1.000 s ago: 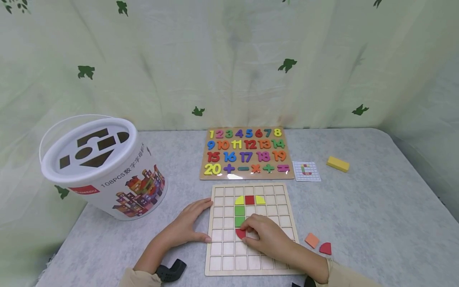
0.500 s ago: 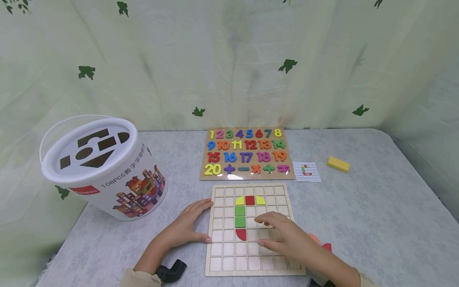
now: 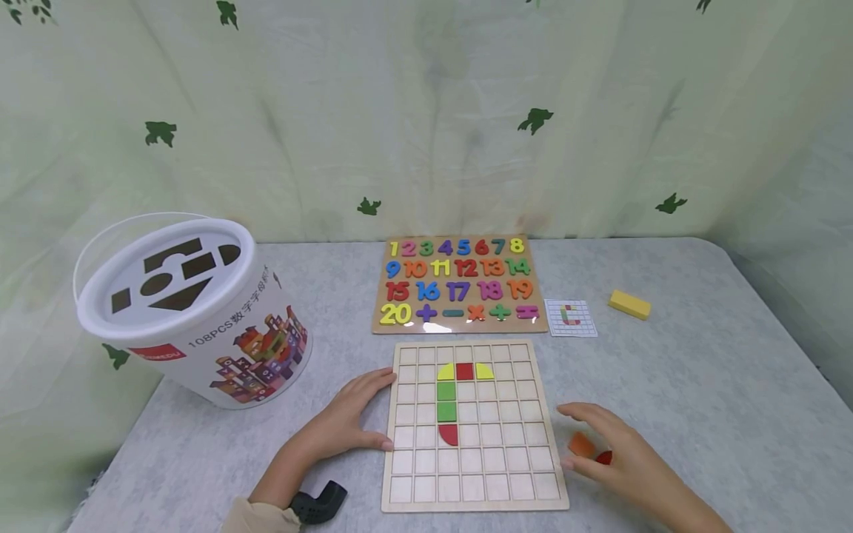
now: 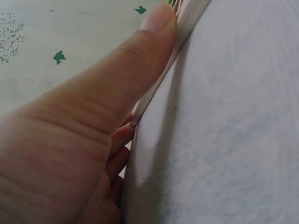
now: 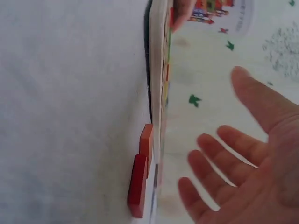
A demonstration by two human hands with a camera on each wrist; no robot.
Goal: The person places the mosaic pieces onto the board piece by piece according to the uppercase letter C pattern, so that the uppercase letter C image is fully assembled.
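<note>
A wooden grid board [image 3: 472, 486] lies in front of me. In its cells sit two yellow quarter-circle tiles [image 3: 446, 372], a red square tile [image 3: 464, 371] between them, two green square tiles [image 3: 446, 411] and a red quarter-circle tile [image 3: 449, 434]. My left hand [image 3: 340, 422] touches the board's left edge with extended fingers and thumb. Right of the board, my right hand [image 3: 623, 451] hovers with spread fingers above an orange square tile [image 3: 581, 444] and a red quarter-circle tile [image 5: 137, 186]. In the right wrist view, nothing is between its fingers.
Behind the board lies a number puzzle [image 3: 458, 285]. A small pattern card [image 3: 570, 318] and a yellow block [image 3: 629, 304] lie to its right. A white lidded bucket [image 3: 193, 318] stands at the left. A curtain [image 3: 426, 111] hangs behind the table.
My right hand has let go of the red quarter-circle tile in the grid and moved right, off the board, to the two loose tiles. The left hand has stayed in place.
</note>
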